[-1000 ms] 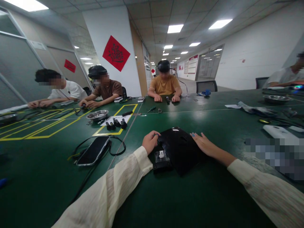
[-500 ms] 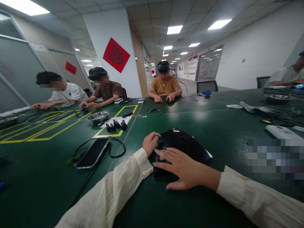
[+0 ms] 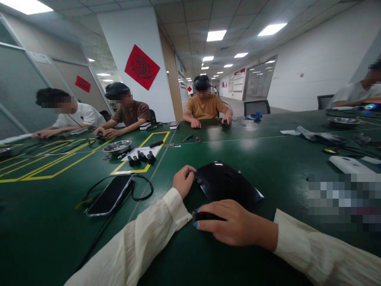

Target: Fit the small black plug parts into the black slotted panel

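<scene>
Under the right hand, at the near end of the black cover, sits a small black block; the fingers curl down over it, palm down, closed on the block as far as shows, though most of it is hidden beneath them. Just beyond the block, the cover lies flat on the green surface, its long axis running from near left to far right, the glossy face up. At the cover's far left edge the left hand rests, its fingers bent and pinching that edge; whether they lift it I cannot tell. So the right hand is the nearer one to the block, the left to the cover. Left of the cover, well apart, a phone lies with a black cable looped round it.
</scene>
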The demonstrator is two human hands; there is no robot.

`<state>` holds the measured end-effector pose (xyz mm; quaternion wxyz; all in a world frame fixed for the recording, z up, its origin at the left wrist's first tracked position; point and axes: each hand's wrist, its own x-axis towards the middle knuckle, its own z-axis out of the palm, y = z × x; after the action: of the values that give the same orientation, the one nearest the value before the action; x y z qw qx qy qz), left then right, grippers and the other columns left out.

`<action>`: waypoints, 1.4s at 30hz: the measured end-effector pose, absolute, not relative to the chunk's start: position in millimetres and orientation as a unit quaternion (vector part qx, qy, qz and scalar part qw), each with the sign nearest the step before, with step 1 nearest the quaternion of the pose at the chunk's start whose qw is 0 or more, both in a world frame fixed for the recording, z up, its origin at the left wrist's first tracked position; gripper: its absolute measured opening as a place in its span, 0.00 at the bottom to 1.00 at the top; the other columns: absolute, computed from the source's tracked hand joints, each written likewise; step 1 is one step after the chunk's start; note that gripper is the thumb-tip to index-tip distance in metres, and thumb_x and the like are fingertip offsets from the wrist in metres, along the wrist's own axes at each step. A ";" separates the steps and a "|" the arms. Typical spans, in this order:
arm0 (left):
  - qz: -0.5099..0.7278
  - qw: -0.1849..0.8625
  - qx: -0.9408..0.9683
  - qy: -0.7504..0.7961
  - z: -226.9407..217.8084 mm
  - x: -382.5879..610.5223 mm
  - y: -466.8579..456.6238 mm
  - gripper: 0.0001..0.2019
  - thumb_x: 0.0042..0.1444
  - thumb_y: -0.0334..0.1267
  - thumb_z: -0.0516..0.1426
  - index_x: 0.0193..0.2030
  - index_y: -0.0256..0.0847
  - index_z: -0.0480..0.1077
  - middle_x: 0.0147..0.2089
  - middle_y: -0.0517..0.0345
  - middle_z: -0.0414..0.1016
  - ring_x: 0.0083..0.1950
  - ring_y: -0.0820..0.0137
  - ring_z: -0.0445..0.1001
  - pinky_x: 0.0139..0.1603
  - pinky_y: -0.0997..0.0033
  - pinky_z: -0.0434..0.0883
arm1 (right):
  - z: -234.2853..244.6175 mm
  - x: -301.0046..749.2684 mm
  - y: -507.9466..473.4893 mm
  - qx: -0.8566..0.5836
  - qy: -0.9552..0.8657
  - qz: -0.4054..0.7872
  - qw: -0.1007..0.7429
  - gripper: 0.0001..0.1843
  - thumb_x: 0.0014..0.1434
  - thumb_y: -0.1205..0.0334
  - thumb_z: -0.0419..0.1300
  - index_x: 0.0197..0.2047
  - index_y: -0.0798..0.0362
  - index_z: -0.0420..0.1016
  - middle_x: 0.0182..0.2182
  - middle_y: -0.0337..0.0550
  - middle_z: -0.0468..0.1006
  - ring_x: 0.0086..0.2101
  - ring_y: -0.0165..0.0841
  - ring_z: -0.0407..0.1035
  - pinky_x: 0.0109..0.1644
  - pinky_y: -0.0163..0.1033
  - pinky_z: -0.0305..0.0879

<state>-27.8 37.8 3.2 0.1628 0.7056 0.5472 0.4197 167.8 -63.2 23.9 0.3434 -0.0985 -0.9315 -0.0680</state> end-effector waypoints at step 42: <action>0.251 0.194 0.907 0.276 6.7 -27.5 38.3 0.26 0.34 0.32 0.53 0.46 0.43 0.65 0.50 0.53 0.68 0.58 0.57 0.59 0.62 0.52 0.51 | 2.3 214.7 25.8 -0.432 -0.681 0.085 0.585 0.22 0.56 0.65 0.53 0.56 0.51 0.64 0.47 0.49 0.69 0.48 0.37 0.64 0.55 0.48 0.60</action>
<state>-27.5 38.3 6.7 0.1940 0.9072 0.2765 0.2510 214.7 25.8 2.3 0.5850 -0.4323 -0.6809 0.0850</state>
